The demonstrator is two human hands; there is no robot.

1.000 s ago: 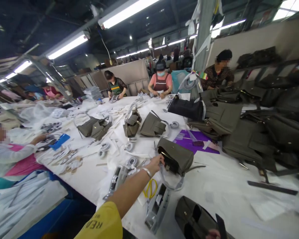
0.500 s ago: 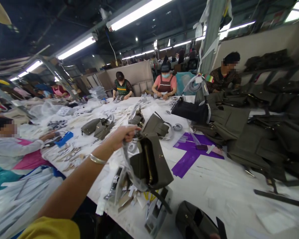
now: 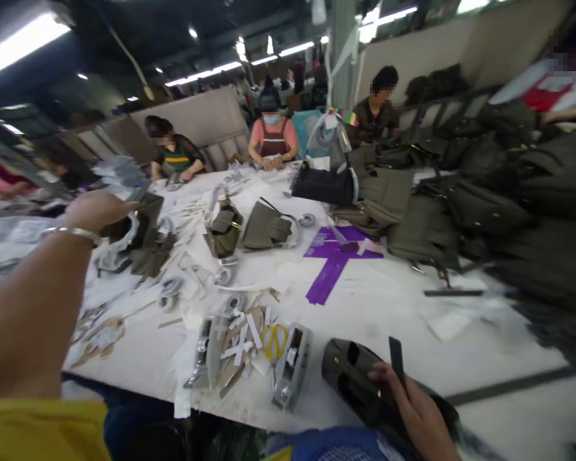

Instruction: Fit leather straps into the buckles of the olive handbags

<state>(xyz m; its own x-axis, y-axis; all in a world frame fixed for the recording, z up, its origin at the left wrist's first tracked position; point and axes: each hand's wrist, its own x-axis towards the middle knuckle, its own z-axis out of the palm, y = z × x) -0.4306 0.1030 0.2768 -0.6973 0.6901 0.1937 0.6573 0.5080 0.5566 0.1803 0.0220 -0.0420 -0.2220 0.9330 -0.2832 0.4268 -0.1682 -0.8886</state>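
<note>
My left hand (image 3: 98,211), a silver bangle at its wrist, reaches far out to the left. It is closed on an olive handbag (image 3: 146,218) with clear plastic wrapping on its handle; motion blurs the fingers. Another olive bag (image 3: 150,256) lies just beside that one. At the front right, my right hand (image 3: 413,406) grips a second olive handbag (image 3: 348,374) lying on the white table (image 3: 360,314). A dark strap (image 3: 397,358) sticks up by its fingers.
Two tape dispensers (image 3: 292,368), yellow-handled scissors (image 3: 273,339) and paper scraps lie at the front. Tape rolls (image 3: 169,291), purple tape strips (image 3: 333,269), a black bag (image 3: 322,186) and a large pile of olive bags (image 3: 422,230) surround them. Several people sit across the table.
My left hand has carried its handbag from mid-table to the far left. The view has swung right, and my right hand now shows on the front bag.
</note>
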